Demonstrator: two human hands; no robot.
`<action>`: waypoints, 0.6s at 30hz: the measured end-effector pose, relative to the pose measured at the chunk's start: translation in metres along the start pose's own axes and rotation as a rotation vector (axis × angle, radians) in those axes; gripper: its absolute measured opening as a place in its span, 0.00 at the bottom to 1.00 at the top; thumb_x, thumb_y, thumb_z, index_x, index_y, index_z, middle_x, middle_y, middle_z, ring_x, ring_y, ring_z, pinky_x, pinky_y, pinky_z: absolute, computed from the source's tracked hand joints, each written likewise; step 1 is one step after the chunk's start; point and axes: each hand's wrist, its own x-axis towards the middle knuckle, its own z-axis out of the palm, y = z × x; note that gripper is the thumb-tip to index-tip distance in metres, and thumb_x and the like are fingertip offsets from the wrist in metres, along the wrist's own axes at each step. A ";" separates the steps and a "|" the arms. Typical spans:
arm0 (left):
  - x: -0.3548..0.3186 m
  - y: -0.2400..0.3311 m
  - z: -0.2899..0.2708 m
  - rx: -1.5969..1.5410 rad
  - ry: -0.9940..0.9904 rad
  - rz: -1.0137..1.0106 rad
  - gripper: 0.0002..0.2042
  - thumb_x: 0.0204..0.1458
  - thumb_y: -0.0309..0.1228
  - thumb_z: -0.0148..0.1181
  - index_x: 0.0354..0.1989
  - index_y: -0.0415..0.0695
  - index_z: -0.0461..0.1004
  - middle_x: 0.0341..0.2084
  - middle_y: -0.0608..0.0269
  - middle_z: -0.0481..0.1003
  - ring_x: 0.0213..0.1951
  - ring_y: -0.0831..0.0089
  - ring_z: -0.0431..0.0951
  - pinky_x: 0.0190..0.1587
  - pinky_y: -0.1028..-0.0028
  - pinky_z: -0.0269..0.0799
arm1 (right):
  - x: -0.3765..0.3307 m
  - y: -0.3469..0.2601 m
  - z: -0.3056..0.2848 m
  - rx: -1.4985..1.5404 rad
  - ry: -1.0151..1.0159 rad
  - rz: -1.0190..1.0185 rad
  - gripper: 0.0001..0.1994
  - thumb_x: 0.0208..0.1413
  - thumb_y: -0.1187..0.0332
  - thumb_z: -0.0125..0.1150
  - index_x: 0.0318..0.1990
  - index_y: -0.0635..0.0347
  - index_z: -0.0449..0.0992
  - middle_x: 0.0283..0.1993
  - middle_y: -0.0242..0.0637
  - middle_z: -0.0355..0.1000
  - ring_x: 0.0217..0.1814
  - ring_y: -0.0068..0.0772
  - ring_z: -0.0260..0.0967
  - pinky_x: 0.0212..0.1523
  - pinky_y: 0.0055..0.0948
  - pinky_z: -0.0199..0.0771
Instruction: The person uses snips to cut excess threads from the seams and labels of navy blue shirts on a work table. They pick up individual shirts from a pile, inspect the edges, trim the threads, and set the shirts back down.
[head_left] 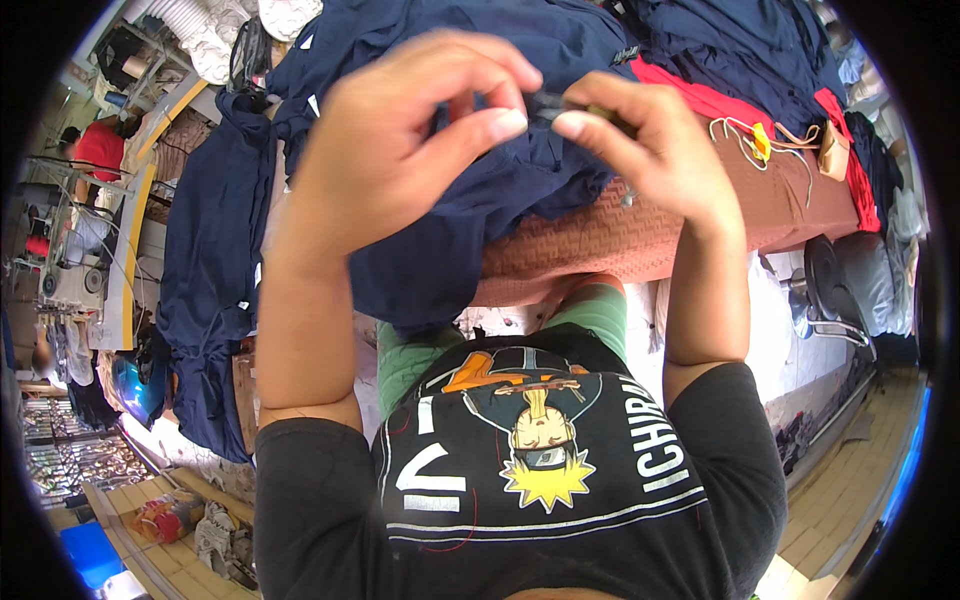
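My left hand (430, 120) is raised over the table, thumb and fingertips brought together in a pinch. Facing it, my right hand (650, 140) is closed with thumb against forefinger. A small blurred object (546, 106), dark with a greyish, shiny part, shows between the two sets of fingertips; its kind cannot be made out. What my left fingers grip is hidden. Below and behind both hands lies a heap of navy blue cloth (400, 250), which spills over the table's near edge.
A brown patterned cover (570, 255) lies over the table. Red cloth (720, 95), pale cords (800, 150) and a yellow piece (762, 142) are at the right. A dark chair (850, 285) stands at the right. Far left, a person in red (100, 150) is near sewing machines (75, 285).
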 end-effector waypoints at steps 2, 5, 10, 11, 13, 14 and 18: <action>0.000 0.016 -0.028 -0.010 -0.022 0.146 0.21 0.63 0.48 0.45 0.31 0.43 0.74 0.46 0.50 0.74 0.38 0.73 0.71 0.38 0.77 0.61 | -0.009 0.009 -0.011 0.066 0.125 -0.003 0.13 0.58 0.61 0.62 0.35 0.65 0.76 0.21 0.31 0.65 0.23 0.19 0.59 0.26 0.25 0.61; -0.021 0.012 -0.086 -0.007 -0.052 0.244 0.31 0.64 0.57 0.31 0.33 0.45 0.75 0.49 0.45 0.70 0.48 0.65 0.68 0.49 0.69 0.57 | -0.008 0.011 -0.023 0.164 0.152 -0.030 0.12 0.63 0.64 0.54 0.39 0.66 0.75 0.29 0.22 0.65 0.31 0.13 0.57 0.31 0.16 0.57; -0.054 0.008 -0.096 -0.017 0.144 0.190 0.27 0.66 0.50 0.33 0.35 0.41 0.75 0.47 0.47 0.72 0.48 0.62 0.69 0.52 0.65 0.59 | -0.024 0.012 -0.024 0.233 0.232 0.019 0.13 0.64 0.63 0.54 0.42 0.65 0.76 0.26 0.19 0.61 0.27 0.10 0.51 0.28 0.14 0.49; -0.058 0.014 -0.085 -0.002 0.269 0.144 0.25 0.66 0.48 0.35 0.35 0.40 0.75 0.45 0.47 0.73 0.46 0.62 0.70 0.50 0.65 0.61 | -0.025 0.011 -0.023 0.239 0.242 0.016 0.13 0.64 0.63 0.54 0.43 0.65 0.76 0.25 0.19 0.60 0.27 0.10 0.51 0.27 0.14 0.49; -0.053 0.029 -0.046 -0.020 0.536 0.039 0.22 0.67 0.43 0.39 0.34 0.38 0.74 0.42 0.47 0.74 0.42 0.62 0.72 0.46 0.67 0.64 | -0.038 0.005 -0.019 0.211 0.302 0.062 0.13 0.64 0.62 0.54 0.43 0.66 0.76 0.25 0.19 0.59 0.27 0.10 0.50 0.27 0.14 0.48; -0.059 0.031 -0.040 -0.050 0.652 0.019 0.18 0.66 0.39 0.41 0.35 0.38 0.74 0.41 0.47 0.74 0.41 0.64 0.73 0.44 0.68 0.65 | -0.040 -0.001 -0.017 0.211 0.318 0.068 0.13 0.64 0.62 0.54 0.43 0.66 0.76 0.25 0.18 0.58 0.26 0.10 0.50 0.27 0.15 0.48; -0.111 0.007 -0.030 -0.242 0.587 0.021 0.12 0.66 0.32 0.45 0.39 0.37 0.73 0.36 0.50 0.75 0.40 0.68 0.74 0.44 0.71 0.67 | -0.071 0.014 -0.004 0.203 0.291 0.199 0.09 0.58 0.68 0.62 0.38 0.66 0.77 0.30 0.22 0.70 0.32 0.11 0.60 0.34 0.14 0.60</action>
